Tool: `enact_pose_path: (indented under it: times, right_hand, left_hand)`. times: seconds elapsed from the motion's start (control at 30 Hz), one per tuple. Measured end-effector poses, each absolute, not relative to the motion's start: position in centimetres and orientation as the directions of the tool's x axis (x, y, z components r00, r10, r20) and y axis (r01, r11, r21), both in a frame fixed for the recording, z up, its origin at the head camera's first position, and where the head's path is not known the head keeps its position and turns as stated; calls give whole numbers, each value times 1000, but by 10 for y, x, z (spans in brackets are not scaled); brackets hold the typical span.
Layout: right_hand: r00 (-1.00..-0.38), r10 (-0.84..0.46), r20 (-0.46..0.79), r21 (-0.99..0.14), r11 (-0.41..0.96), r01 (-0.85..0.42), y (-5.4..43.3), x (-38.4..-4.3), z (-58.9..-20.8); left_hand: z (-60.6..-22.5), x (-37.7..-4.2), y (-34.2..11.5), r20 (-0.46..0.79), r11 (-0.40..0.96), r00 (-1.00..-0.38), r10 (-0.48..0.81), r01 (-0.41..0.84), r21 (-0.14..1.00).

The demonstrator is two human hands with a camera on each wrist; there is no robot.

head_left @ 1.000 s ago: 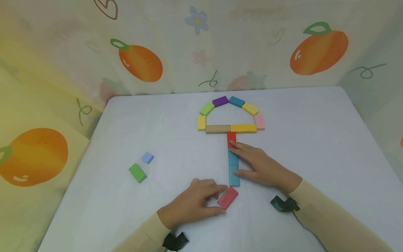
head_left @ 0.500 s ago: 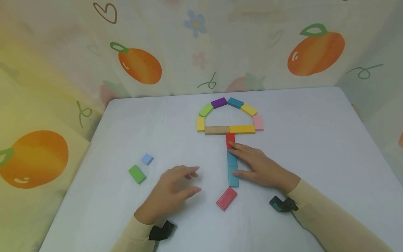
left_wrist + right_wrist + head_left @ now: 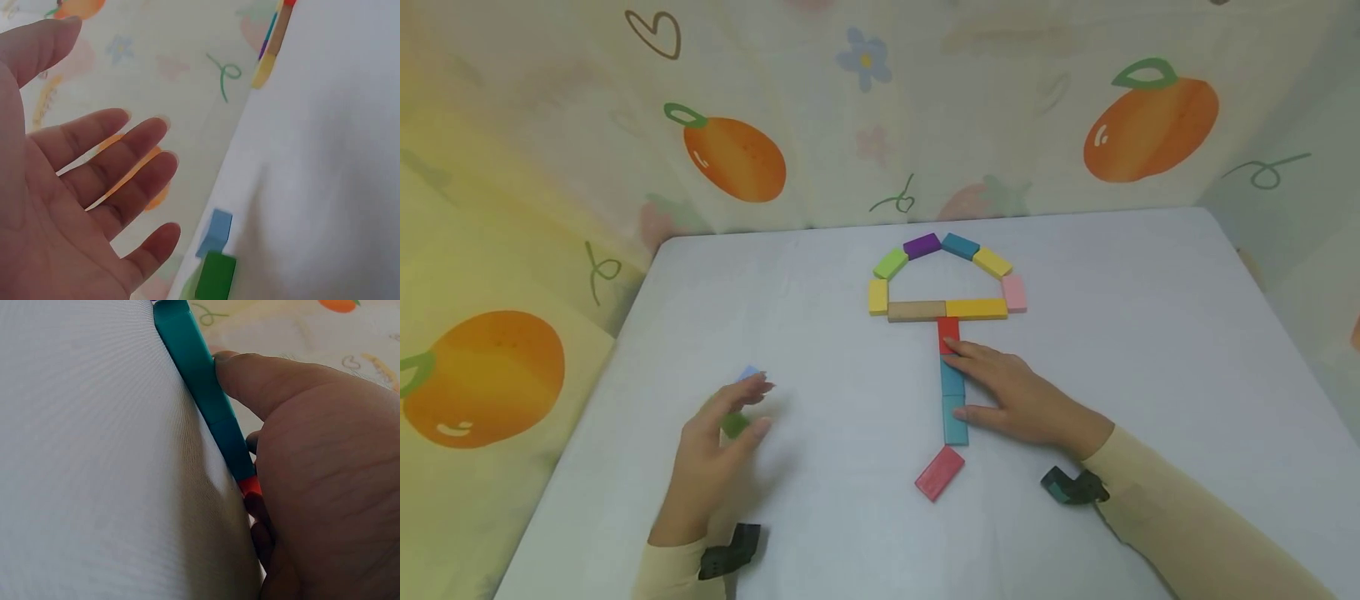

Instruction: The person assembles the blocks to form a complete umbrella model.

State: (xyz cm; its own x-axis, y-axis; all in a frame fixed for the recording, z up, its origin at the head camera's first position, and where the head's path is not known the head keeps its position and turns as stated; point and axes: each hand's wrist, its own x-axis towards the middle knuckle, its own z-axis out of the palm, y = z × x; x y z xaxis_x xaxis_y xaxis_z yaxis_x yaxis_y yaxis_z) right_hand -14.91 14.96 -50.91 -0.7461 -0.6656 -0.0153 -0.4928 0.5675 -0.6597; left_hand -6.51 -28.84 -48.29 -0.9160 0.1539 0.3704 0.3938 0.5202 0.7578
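My left hand (image 3: 715, 450) hovers over the left part of the table, fingers apart and holding nothing. Beneath it lie a green block (image 3: 734, 424) and a light blue block (image 3: 749, 372), both partly hidden by the hand in the head view. In the left wrist view the green block (image 3: 216, 276) sits just in front of the blue block (image 3: 215, 232). My right hand (image 3: 1026, 396) rests on a column of blocks, its fingertips on the red block (image 3: 948, 329) and its thumb on the lower teal block (image 3: 955, 427). The upper teal block (image 3: 952, 379) lies between them.
A tilted red block (image 3: 940, 473) meets the column's lower end. Above the column, a tan block (image 3: 917, 311) and a long yellow block (image 3: 976, 309) form a bar under an arch of several coloured blocks, including a purple block (image 3: 922, 246). Patterned cloth (image 3: 1000, 100) hangs behind the table.
My left hand has let go of the tilted red block and moved left across the table to over the green and blue blocks. My right hand has stayed on the column.
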Motion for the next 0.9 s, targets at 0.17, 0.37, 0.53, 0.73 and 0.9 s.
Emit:
enact_pose_path:
  times: [0.17,0.37,0.53,0.73,0.9]
  right_hand:
    - [-747,-664,-17,-660,569,-490,150,-148,-508]
    - [-749,-663,-14,-663,567,-489,150,-148,-507]
    - [-748,-664,-17,-660,569,-491,149,-148,-507]
    - [-747,-665,-13,-659,567,-493,150,-149,-509]
    - [-748,-664,-16,-652,573,-495,151,-150,-511]
  left_hand:
    - [-484,-60,-303,365,433,-928,72,359,827]
    - [-481,-52,-311,312,281,-946,-89,277,919]
    - [-483,-50,-316,199,290,-961,-190,139,947]
    - [-487,-51,-320,64,369,-978,-198,-14,929]
    - [-490,-55,-324,-68,512,-979,-193,-160,844]
